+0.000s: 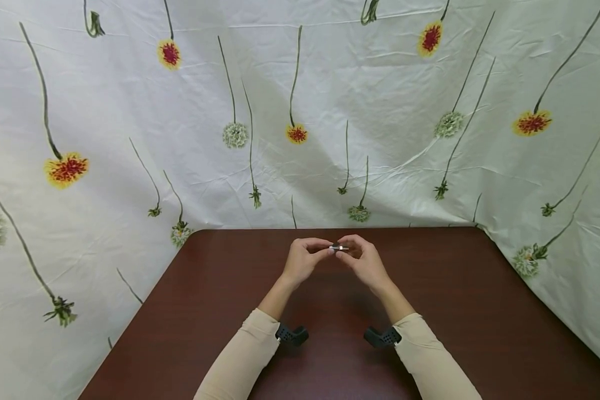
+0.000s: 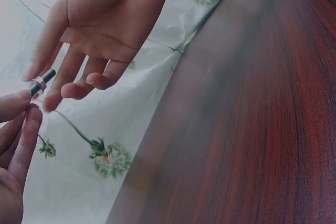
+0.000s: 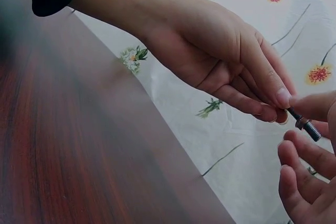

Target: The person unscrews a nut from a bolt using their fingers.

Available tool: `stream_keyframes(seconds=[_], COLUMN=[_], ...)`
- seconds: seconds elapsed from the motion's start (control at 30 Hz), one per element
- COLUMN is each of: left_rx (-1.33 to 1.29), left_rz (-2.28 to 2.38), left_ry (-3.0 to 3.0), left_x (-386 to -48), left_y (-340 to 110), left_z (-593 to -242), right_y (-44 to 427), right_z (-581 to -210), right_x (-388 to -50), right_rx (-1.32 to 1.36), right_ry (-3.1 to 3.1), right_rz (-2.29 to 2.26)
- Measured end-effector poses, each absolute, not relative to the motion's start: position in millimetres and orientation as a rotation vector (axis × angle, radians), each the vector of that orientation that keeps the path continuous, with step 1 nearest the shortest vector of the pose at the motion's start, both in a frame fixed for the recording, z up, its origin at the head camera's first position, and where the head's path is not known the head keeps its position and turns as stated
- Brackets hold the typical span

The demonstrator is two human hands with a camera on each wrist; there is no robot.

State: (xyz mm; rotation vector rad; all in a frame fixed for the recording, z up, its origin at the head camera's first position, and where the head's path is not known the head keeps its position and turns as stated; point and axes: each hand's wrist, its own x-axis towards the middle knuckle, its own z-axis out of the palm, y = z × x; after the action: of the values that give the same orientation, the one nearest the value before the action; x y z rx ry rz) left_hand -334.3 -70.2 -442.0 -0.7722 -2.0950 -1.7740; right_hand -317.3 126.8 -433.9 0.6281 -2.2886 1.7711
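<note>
Head view shows two hands meeting over the far part of a dark reddish table (image 1: 205,300), with a small metal bolt (image 1: 339,248) between their fingertips. Left hand (image 1: 299,263) pinches one end of the bolt with thumb and finger. Right hand (image 1: 368,268) has its thumb and forefinger closed about the wider, nut-like part (image 3: 301,123); how firmly they press, one cannot tell. From the wrist views, the threaded end sticks out past this part, and the right hand's other fingers are bent loosely and spread. Both arms wear pale sleeves (image 1: 245,355) and dark wrist devices (image 1: 292,335). Behind the table hangs a white cloth (image 1: 125,89) with printed flowers.
</note>
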Motion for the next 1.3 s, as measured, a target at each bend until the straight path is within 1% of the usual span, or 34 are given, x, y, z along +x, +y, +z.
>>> stream_keyframes(seconds=[0.27, 0.47, 0.7, 0.8, 1.07, 1.2, 1.3], left_rx=[-0.777, -0.765, -0.749, -0.745, -0.767, -0.744, -0.731], left_rz=[-1.776, -1.778, -1.777, -1.777, -1.773, -1.780, -1.779], left_ry=[-2.103, -2.108, -2.110, -2.104, -2.100, -2.111, -2.119], left_x=[-333, -334, -335, -335, -335, -334, -334], left_y=[-70, -68, -67, -66, -65, -66, -66], left_z=[-440, -440, -439, -439, -438, -438, -438], right_y=[125, 127, 126, 127, 127, 128, 129], right_z=[-434, -430, -404, -400, -401, -401, -414], right_x=[-317, -317, -294, -291, -294, -294, -305], right_rx=[0.549, 0.577, 0.602, 0.628, 0.535, 0.574, 0.576], right_ry=[-2.290, -2.271, -2.304, -2.282, -2.294, -2.284, -2.280], right_rz=[1.791, 1.819, 1.819, 1.812, 1.808, 1.795, 1.821])
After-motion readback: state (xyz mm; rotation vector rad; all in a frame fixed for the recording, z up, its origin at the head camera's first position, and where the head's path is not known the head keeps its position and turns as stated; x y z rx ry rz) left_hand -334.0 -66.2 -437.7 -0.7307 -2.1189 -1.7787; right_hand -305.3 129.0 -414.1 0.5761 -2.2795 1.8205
